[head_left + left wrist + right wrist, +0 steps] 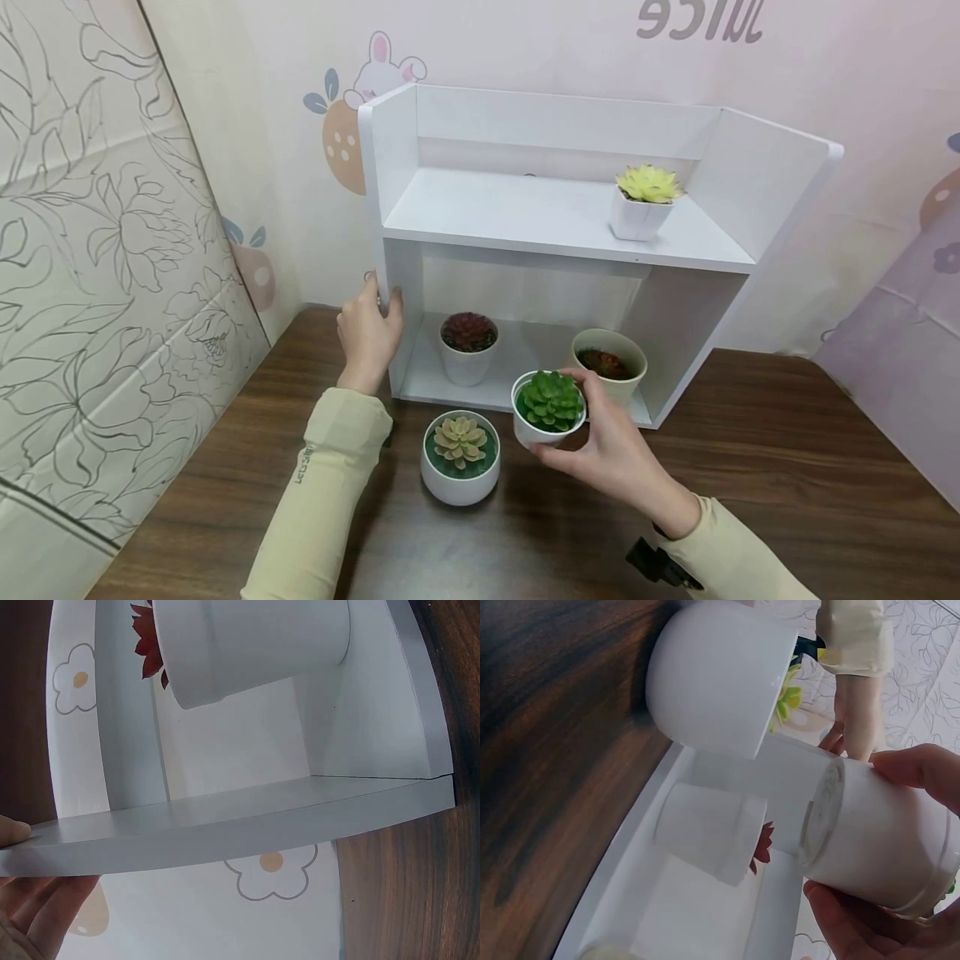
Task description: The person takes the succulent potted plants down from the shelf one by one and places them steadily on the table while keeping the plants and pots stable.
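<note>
Succulent pot [528, 429], green-leaved, pinched in the right hand [611, 446] while the left hand [371, 333] grips the white two-tier shelf [510, 204].
The right thumb and fingers press opposite sides of the white pot, raised off the wood-grain table [765, 467], just short of the shelf's lower board. Left of that hand sits a pale rosette succulent [461, 442] in a rounded white bowl; farther left and beyond, a dark red succulent [468, 333]; just behind the fingers, a cream pot [637, 354]. Best, I judge, to hold the pot level, steer between both neighbours' rims, and let the left hand's clasp on the side panel steady the shelf.
</note>
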`<action>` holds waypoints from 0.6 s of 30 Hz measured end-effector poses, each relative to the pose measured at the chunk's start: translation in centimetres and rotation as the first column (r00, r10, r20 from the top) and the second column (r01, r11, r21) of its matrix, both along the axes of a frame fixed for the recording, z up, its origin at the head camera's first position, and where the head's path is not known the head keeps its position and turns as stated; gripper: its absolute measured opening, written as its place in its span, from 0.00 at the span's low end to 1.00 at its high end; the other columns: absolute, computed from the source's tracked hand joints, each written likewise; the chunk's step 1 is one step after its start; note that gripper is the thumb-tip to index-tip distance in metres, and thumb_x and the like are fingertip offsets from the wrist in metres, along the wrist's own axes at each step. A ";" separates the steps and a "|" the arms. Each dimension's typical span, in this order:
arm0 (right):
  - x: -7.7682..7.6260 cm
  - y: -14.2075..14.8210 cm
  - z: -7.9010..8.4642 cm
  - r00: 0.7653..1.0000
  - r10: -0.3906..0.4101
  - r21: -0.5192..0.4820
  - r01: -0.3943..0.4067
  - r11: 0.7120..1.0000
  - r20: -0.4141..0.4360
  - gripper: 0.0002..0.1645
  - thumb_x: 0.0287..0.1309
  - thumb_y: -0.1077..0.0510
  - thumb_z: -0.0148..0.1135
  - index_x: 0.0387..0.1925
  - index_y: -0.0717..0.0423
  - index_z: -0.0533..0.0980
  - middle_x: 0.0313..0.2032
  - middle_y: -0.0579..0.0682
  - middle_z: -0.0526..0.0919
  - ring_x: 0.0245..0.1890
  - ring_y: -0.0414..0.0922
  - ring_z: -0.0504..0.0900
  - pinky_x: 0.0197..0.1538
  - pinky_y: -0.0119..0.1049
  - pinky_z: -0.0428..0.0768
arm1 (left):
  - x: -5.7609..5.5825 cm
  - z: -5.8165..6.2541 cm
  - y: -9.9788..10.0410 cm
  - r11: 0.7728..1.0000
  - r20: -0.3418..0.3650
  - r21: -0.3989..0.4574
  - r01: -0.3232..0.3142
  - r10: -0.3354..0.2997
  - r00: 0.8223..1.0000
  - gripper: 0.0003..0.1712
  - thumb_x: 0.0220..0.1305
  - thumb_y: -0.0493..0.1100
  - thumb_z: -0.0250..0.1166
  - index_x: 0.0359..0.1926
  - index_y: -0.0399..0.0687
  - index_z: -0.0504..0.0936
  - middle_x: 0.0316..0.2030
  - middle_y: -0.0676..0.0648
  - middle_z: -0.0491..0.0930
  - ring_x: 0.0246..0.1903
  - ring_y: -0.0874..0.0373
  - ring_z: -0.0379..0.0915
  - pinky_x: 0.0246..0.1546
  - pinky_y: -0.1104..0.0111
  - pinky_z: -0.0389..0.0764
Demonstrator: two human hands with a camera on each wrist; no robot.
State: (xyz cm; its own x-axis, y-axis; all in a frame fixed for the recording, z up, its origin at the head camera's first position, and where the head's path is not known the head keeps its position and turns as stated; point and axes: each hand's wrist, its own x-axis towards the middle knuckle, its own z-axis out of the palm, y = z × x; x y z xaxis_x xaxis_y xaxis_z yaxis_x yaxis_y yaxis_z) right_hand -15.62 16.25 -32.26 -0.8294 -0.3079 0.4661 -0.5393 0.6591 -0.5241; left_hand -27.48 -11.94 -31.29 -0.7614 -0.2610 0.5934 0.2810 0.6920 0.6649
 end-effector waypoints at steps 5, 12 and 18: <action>0.0 0.0 -0.6 1.000 0.003 0.034 -0.004 0.999 0.031 0.48 0.32 0.60 0.81 0.56 0.59 0.64 0.48 0.49 0.80 0.46 0.42 0.80 0.48 0.42 0.77 | -0.1 -0.1 0.0 1.000 -0.005 -0.001 0.000 0.000 1.000 0.21 0.69 0.44 0.56 0.56 0.34 0.75 0.45 0.30 0.82 0.39 0.37 0.83 0.38 0.49 0.81; 0.2 0.1 -1.4 0.997 0.003 0.078 -0.009 0.997 0.078 0.47 0.33 0.58 0.80 0.56 0.57 0.64 0.48 0.49 0.80 0.44 0.42 0.80 0.46 0.41 0.78 | 0.1 0.0 0.0 1.000 -0.014 0.003 0.003 -0.003 1.000 0.21 0.68 0.43 0.57 0.56 0.33 0.75 0.45 0.30 0.82 0.39 0.36 0.83 0.37 0.48 0.81; 0.2 0.2 -2.0 0.995 -0.002 0.093 -0.007 0.996 0.102 0.47 0.33 0.58 0.80 0.56 0.58 0.64 0.47 0.50 0.80 0.43 0.42 0.80 0.46 0.40 0.79 | 0.0 0.0 0.1 1.000 -0.025 -0.002 -0.006 0.006 1.000 0.21 0.67 0.42 0.57 0.56 0.31 0.75 0.44 0.30 0.82 0.38 0.37 0.83 0.36 0.49 0.81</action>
